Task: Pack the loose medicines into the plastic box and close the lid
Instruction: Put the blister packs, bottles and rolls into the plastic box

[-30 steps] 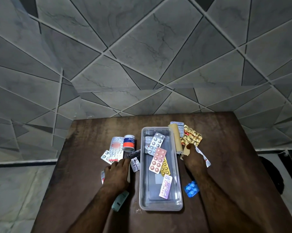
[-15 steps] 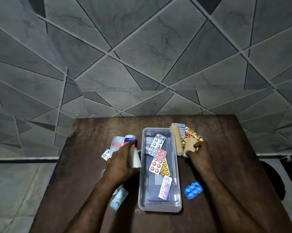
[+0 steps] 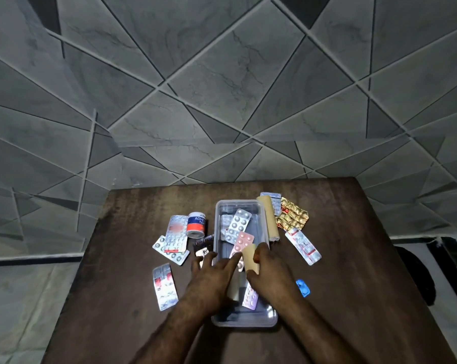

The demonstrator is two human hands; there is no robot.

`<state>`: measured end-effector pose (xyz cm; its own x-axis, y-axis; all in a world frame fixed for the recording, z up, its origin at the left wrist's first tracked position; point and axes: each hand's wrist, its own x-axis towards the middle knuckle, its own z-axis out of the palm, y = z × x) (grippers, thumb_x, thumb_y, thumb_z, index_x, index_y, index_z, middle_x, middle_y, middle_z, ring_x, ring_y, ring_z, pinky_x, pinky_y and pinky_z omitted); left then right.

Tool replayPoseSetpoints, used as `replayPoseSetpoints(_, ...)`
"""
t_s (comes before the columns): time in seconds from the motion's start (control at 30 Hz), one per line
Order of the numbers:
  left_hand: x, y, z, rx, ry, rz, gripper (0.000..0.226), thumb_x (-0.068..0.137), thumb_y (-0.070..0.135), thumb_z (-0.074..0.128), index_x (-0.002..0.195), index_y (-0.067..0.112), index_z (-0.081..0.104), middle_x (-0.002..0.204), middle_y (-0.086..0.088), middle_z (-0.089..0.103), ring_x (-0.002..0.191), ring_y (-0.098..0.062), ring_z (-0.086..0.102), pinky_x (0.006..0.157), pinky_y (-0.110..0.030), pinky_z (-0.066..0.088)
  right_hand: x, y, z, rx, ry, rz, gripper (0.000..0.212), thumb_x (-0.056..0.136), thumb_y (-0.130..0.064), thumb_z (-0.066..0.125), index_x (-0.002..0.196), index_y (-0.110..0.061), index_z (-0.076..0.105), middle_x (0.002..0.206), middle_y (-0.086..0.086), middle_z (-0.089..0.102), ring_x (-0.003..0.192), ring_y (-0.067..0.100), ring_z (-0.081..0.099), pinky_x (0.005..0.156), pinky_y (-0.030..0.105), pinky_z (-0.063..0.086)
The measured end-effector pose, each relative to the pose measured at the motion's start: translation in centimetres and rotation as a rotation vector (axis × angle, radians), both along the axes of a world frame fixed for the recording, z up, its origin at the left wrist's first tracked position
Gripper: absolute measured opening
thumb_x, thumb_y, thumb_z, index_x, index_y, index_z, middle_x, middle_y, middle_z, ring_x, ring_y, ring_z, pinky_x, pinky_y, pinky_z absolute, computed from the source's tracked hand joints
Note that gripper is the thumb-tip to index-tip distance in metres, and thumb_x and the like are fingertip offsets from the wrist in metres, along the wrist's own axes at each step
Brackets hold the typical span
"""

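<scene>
Covering plastic box [image 3: 244, 321] middle, both hands

A clear plastic box [image 3: 244, 320] sits open at lower centre of the frame, long side running away from the viewer. Inside lie a silver blister strip [image 3: 238, 225], a pink blister strip [image 3: 242, 241] and a pale lilac strip [image 3: 250, 296]. A tan roll [image 3: 250, 258] is upright over the box's middle. Left of the box: a white, blue and red adhesive tape roll [image 3: 196, 224], overlapping silver strips [image 3: 173, 239] and a lone silver strip [image 3: 165, 286]. Right of it: a long tan roll [image 3: 269, 219] touching the wall, a gold foil pack [image 3: 291, 215], a white strip with red print [image 3: 302, 245] and a blue blister [image 3: 303, 287].
</scene>
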<state>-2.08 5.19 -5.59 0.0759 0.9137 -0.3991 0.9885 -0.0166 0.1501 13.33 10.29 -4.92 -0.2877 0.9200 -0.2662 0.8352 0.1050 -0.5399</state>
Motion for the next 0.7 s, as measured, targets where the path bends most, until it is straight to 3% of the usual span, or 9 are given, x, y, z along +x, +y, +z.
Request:
replayPoseSetpoints(0.1,0.1,-0.3,-0.7,0.001,0.04,-0.04,0.107,0.075,0.045,0.073,0.155,0.03,0.002,0.157,0.004,0.033,0.148,-0.033,0.013,0.113,-0.055,0.011,-0.4,-0.7,-0.9,0.016,-0.129,0.032,0.036,0.084,-0.03,0.055,0.116,-0.017,0.044,0.113,0.01,0.058,0.103,0.032,0.06,0.082,0.038,0.048)
replayPoseSetpoints(0.27,-0.8,0.0,-1.0,0.036,-0.023,-0.02,0.098,0.074,0.047,0.071,0.153,0.036,0.013,0.155,0.008,0.035,0.147,-0.027,0.018,0.112,-0.051,0.012,-0.1,0.2,-0.4,0.055,-0.024,0.002,0.017,0.086,-0.029,0.058,0.094,-0.016,0.052,0.102,0.009,0.062,0.098,0.028,0.059,0.076,0.033,0.042)
replayPoseSetpoints(0.4,-2.4,1.2,-0.7,0.213,-0.281,0.244,0.069,0.078,0.056,0.061,0.141,0.04,0.041,0.141,0.013,0.054,0.135,-0.018,0.041,0.107,-0.04,0.029,1.1,2.8,0.2,0.046,0.08,-0.181,0.015,0.084,-0.024,0.063,0.077,-0.019,0.051,0.087,0.004,0.067,0.087,0.023,0.062,0.064,0.027,0.033)
replayPoseSetpoints(0.53,-5.2,3.3,0.0,0.362,-0.501,0.555,0.056,0.075,0.052,0.055,0.124,0.026,0.063,0.118,0.002,0.071,0.11,-0.021,0.064,0.089,-0.032,0.043,2.5,6.0,-0.7,-0.044,0.146,-0.385,0.009,0.083,-0.025,0.065,0.079,-0.018,0.06,0.089,0.006,0.072,0.09,0.028,0.065,0.071,0.03,0.044)
replayPoseSetpoints(0.6,-7.4,4.7,0.3,0.322,-0.523,0.65,0.06,0.074,0.051,0.056,0.125,0.021,0.062,0.12,-0.002,0.07,0.11,-0.023,0.064,0.087,-0.03,0.044,3.1,7.4,-1.2,-0.06,0.162,-0.447,0.007,0.083,-0.022,0.065,0.079,-0.021,0.06,0.096,0.009,0.073,0.095,0.031,0.065,0.075,0.031,0.045)
replayPoseSetpoints(0.7,-10.5,6.6,0.0,0.239,-0.406,0.617,0.067,0.07,0.046,0.063,0.131,0.019,0.057,0.127,-0.006,0.065,0.114,-0.027,0.062,0.092,-0.037,0.049,3.4,8.9,-2.0,-0.086,0.147,-0.476,0.011,0.083,-0.024,0.067,0.082,-0.02,0.057,0.103,0.013,0.073,0.101,0.032,0.064,0.076,0.028,0.041)
